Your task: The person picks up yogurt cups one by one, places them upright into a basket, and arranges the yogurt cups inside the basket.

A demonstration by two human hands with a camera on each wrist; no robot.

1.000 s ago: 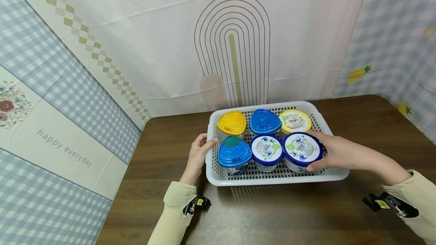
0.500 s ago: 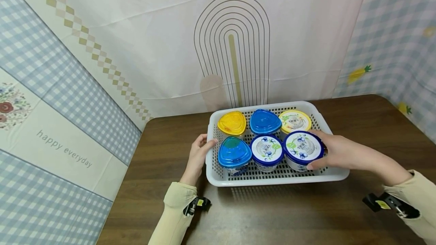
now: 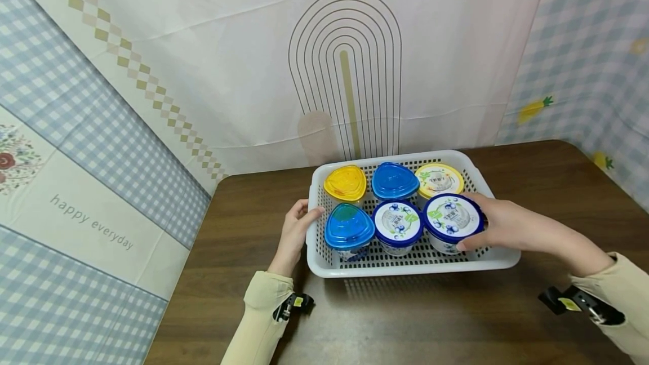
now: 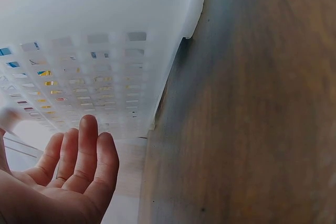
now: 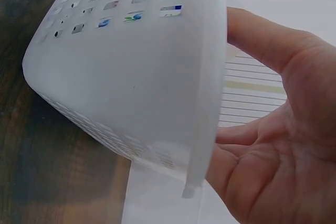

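Observation:
In the head view a white plastic basket holds several lidded tubs in two rows. My right hand grips a round tub with a blue-rimmed, blueberry-print lid at the basket's front right corner; thumb in front, fingers partly hidden behind it. In the right wrist view, that hand reaches over the basket's end rim. My left hand holds the basket's left side, its thumb over the rim and its fingers outside. In the left wrist view these fingers lie bent by the perforated wall.
Beside the gripped tub stands a similar blueberry tub. A blue triangular-lidded tub is at front left. Behind are a yellow triangular lid, a blue one and a round yellow-rimmed lid. The basket sits on a brown table.
The tub in my right hand has shifted slightly up and to the right, away from its neighbour. The left hand and the basket stay where they were.

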